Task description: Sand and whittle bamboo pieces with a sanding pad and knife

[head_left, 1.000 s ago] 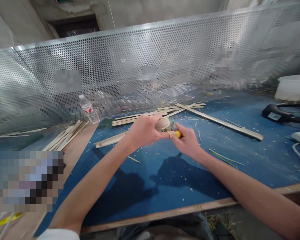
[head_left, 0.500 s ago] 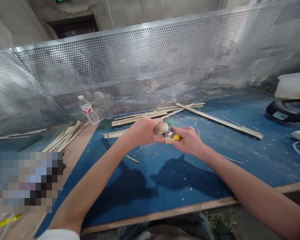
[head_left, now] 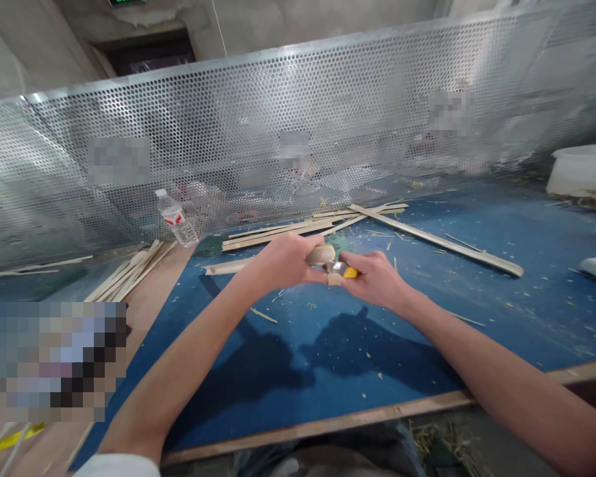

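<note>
My left hand is closed around a pale bamboo strip, whose rounded end sticks out between thumb and fingers toward the right. Its other end reaches out to the left behind my forearm. My right hand grips a knife with a yellow handle and a short metal blade, held against the strip's end. The two hands nearly touch, above the blue table surface, and their shadows fall on it.
Bamboo strips lie behind my hands, and a long one slants to the right. Another bundle lies left near a water bottle. A perforated metal screen stands behind; a white tub is at right.
The black object in front of the white tub at the right is gone from view. My hands, the strip and the knife have hardly moved.
</note>
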`<state>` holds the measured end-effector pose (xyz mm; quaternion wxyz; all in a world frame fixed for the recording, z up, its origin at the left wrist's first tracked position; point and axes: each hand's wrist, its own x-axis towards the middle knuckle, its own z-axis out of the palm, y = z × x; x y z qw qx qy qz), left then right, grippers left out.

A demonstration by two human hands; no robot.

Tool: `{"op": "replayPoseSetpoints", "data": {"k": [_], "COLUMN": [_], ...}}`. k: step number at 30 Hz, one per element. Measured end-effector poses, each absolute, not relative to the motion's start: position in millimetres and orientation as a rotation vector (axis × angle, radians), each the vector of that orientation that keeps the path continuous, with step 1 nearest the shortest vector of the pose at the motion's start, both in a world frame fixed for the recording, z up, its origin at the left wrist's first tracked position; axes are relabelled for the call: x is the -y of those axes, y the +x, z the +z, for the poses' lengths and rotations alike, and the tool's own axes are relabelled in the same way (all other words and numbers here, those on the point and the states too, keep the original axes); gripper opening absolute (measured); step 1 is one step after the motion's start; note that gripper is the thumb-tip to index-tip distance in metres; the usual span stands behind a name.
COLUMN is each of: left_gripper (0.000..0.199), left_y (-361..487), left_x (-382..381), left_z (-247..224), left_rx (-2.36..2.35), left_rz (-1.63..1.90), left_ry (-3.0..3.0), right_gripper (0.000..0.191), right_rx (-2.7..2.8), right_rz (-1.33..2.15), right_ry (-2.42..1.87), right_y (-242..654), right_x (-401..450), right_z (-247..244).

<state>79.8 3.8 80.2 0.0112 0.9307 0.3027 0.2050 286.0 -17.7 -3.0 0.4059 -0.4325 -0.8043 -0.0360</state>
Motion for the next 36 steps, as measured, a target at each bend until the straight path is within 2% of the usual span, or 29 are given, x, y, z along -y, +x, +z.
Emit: {"op": "replayPoseSetpoints", "data": {"k": [9, 17, 22, 28, 36], "left_gripper": [0.044, 0.044, 0.039, 0.044, 0.048], "left_y": [78, 76, 74, 74, 78], "left_x": [-5, -9, -12, -11, -3], "left_z": [79, 81, 81, 81, 83], "left_rx": [-0.902, -0.854, -0.848, -0.833, -0.914], "left_rz": [0.620, 0.700, 0.702, 0.715, 0.806], "left_ry": [2.901, 2.875, 2.887, 2.872, 2.815], "right_gripper": [0.034, 0.026, 0.028, 0.030, 0.044], "right_rx": [2.005, 1.888, 1.805, 1.730, 1.492], "right_rz": [0.013, 0.026, 0.081, 0.125, 0.369], "right_ry": [-1.077, -1.133, -1.197, -1.199, -1.162], "right_y": [284, 274, 266, 260, 265], "right_x": [16, 20, 25, 27, 26], "right_z": [-7, -10, -11, -13, -1]}}
